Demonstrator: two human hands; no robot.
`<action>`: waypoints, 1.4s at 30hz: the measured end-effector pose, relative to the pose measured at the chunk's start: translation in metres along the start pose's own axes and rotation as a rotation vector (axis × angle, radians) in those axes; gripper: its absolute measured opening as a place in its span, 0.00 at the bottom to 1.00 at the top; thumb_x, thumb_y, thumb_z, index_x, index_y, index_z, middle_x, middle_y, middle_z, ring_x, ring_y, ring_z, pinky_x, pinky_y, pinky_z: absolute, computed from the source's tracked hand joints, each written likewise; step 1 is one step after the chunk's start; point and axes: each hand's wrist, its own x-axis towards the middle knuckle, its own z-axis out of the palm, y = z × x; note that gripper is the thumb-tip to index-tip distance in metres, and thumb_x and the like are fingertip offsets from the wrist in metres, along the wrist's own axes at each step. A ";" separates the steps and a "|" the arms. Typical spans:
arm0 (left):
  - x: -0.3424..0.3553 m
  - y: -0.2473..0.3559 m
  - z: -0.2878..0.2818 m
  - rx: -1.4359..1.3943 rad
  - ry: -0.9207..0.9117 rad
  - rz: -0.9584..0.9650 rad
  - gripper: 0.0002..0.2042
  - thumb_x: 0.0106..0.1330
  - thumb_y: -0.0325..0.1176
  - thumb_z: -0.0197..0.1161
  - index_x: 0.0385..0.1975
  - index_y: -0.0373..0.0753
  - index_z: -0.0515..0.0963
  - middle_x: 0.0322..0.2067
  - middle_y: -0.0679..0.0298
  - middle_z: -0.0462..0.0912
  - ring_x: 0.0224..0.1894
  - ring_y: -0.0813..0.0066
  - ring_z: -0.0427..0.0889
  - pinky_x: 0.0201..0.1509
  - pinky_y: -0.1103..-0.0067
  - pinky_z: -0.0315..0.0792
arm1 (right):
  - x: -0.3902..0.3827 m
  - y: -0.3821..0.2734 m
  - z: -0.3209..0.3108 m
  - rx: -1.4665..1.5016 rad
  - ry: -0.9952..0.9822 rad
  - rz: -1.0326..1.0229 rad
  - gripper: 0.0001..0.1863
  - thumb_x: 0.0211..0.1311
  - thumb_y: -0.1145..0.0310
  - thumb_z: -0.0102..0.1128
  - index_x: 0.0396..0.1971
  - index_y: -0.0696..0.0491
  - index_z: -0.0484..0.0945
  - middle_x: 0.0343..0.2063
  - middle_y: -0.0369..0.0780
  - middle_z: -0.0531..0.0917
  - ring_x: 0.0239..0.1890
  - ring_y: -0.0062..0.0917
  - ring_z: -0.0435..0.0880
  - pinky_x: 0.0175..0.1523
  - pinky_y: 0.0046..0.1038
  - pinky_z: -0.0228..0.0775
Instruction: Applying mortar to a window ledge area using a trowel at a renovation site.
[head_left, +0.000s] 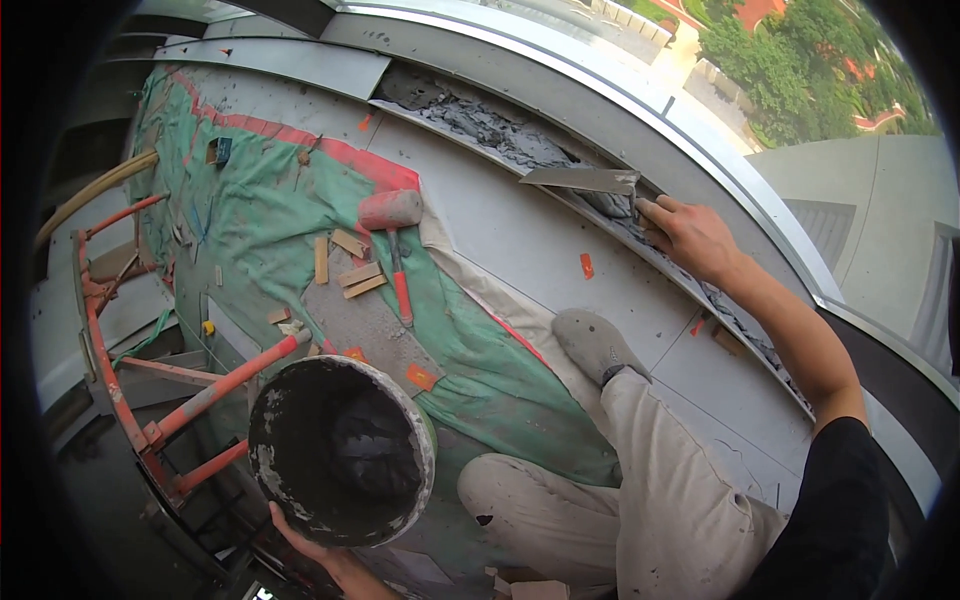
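Note:
My right hand [690,238] is closed round the handle of a flat steel trowel [580,180]. The blade lies level over a long trough of rough grey mortar [490,132] along the window ledge. Low on the left, my left hand [305,542] grips the side of a round bucket [285,430], its fingers mostly hidden behind the wall. The bucket is tilted so its mouth faces me, and dark grey mortar [375,450] sits inside. Dried mortar crusts its rim.
A rubber mallet [390,212] and wood blocks [362,280] lie on a green protective sheet [260,190] over pale tiles [480,220]. An orange metal frame [110,350] stands at left. Orange clips [586,265] are scattered about. Window glass runs along the right, and my shoe [598,340] rests on the tiles.

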 end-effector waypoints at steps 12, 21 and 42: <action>0.000 -0.007 0.002 -0.047 -0.144 0.041 0.31 0.89 0.52 0.55 0.78 0.31 0.76 0.75 0.54 0.83 0.71 0.55 0.85 0.79 0.61 0.75 | 0.069 -0.032 0.018 0.035 0.057 -0.058 0.17 0.82 0.64 0.64 0.64 0.50 0.83 0.44 0.46 0.85 0.44 0.51 0.89 0.49 0.53 0.82; 0.001 -0.006 0.012 0.014 -0.026 0.073 0.31 0.88 0.52 0.55 0.77 0.31 0.76 0.74 0.52 0.84 0.71 0.55 0.85 0.80 0.61 0.75 | 0.201 -0.080 0.024 0.050 0.165 -0.130 0.10 0.81 0.66 0.57 0.49 0.55 0.84 0.44 0.48 0.88 0.47 0.52 0.91 0.52 0.54 0.83; -0.022 -0.016 0.017 0.103 0.088 0.203 0.31 0.88 0.43 0.51 0.80 0.23 0.69 0.74 0.46 0.81 0.73 0.57 0.82 0.80 0.64 0.74 | 0.124 -0.138 0.006 0.812 -0.081 0.146 0.24 0.87 0.47 0.68 0.48 0.58 0.85 0.24 0.28 0.74 0.21 0.13 0.71 0.26 0.23 0.63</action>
